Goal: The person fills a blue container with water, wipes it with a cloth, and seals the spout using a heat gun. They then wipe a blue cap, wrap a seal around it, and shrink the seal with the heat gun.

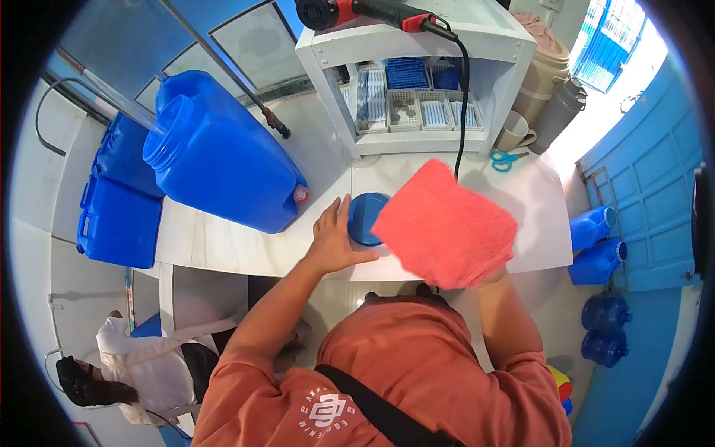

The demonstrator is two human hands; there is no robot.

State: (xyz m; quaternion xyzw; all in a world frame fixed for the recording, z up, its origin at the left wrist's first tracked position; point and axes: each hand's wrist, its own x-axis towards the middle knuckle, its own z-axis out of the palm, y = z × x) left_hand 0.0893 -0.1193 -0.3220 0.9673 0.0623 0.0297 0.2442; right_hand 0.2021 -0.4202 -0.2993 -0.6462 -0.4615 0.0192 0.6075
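A round blue lid point(366, 218) lies on the white counter in front of me, its right edge covered by a coral-pink cloth point(447, 231). My left hand point(335, 242) is at the lid's left side, fingers spread, thumb pointing right along its near edge. The cloth hangs spread out from my right hand point(491, 278), which shows only in part under its lower right corner. Left of my left hand stands a large blue water jug point(223, 156) with its wide mouth uncapped, a clear tube at the opening and a small red-and-white tap low on its right.
A white shelf unit point(417, 145) holds baskets of packets, with a red-and-black heat gun point(357, 11) on top and its cord hanging down. Teal scissors point(506, 159), a mug point(514, 132) and a grey tumbler point(558, 115) stand right. A person point(141, 357) sits lower left.
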